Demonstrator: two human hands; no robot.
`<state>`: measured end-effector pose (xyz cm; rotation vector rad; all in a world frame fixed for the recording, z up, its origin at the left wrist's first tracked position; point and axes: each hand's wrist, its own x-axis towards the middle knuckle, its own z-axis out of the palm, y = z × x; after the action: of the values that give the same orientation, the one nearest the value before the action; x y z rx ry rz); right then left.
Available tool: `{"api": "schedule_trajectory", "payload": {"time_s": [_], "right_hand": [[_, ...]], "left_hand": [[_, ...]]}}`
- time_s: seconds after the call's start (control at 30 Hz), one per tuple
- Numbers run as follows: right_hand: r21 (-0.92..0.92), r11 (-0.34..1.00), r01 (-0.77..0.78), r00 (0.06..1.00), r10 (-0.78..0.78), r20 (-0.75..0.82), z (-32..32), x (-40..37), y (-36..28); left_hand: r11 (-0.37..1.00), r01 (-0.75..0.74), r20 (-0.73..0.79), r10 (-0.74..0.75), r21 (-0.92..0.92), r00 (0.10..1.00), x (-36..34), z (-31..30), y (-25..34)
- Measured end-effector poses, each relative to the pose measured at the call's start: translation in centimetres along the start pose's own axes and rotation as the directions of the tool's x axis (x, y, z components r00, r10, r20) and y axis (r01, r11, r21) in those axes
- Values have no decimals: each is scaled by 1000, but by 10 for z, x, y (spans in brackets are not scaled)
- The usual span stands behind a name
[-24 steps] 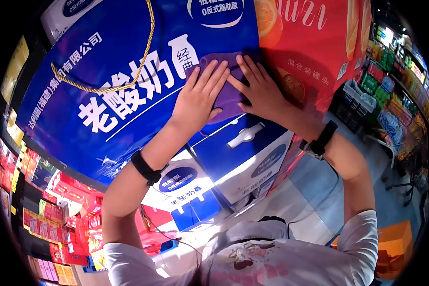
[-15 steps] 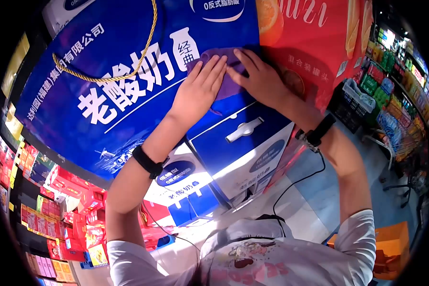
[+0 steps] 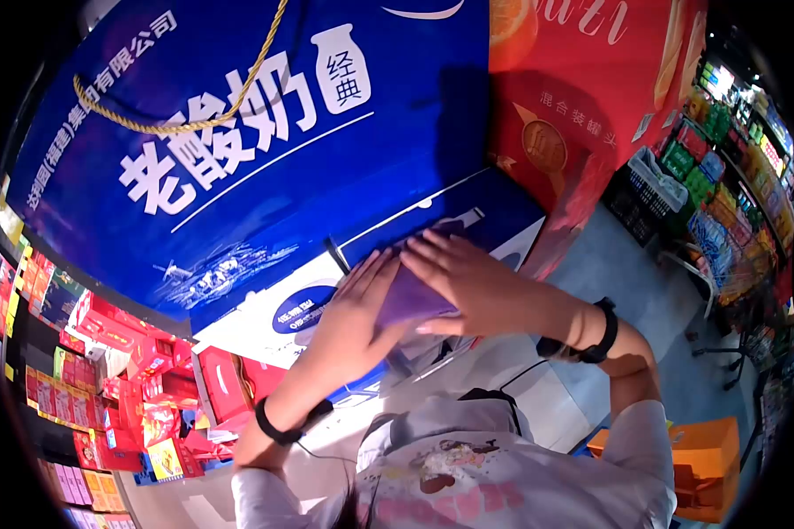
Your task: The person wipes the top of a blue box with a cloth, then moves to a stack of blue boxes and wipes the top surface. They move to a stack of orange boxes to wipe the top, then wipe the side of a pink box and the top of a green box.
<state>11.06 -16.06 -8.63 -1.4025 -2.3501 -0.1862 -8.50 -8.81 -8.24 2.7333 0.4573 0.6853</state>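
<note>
A folded purple cloth [image 3: 412, 295] lies between my two hands, in front of the smaller blue-and-white carton [image 3: 507, 203]. My left hand [image 3: 357, 313] grips it from the left, with the thumb along its lower edge. From the right, my right hand [image 3: 476, 286] holds the cloth with its fingers laid over the top. Both palms are partly hidden. Above them rises a large blue gift box [image 3: 406, 167] with white lettering and a gold rope handle [image 3: 185, 126]. A red box [image 3: 582, 88] adjoins it on the right.
Shelves of red packages [image 3: 53, 397] line the left. A basket [image 3: 657, 181] and stocked shelves [image 3: 767, 176] stand to the right. An orange box [image 3: 706, 463] is at lower right on the grey floor [image 3: 622, 264]. A dark cable hangs near my right wrist.
Both hands have moved down from the face of the large blue box, bringing the purple cloth with them. The cloth now sits folded between the hands, nearer my body.
</note>
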Motion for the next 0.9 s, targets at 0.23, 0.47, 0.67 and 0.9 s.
{"api": "schedule_trajectory", "payload": {"time_s": [0.23,0.47,0.67,0.9], "right_hand": [[23,999,27,999,-26,-27,9,6,26],[43,979,-201,979,202,-30,-19,-25,83],[158,935,-317,947,320,7,-27,-35,76],[28,975,-218,971,220,-96,8,-11,-4]], "left_hand": [[985,79,14,-82,154,997,17,10,8],[989,67,-137,-48,131,989,88,60,14],[982,57,-234,-14,178,972,85,70,20],[972,100,-162,-66,215,985,5,20,19]]}}
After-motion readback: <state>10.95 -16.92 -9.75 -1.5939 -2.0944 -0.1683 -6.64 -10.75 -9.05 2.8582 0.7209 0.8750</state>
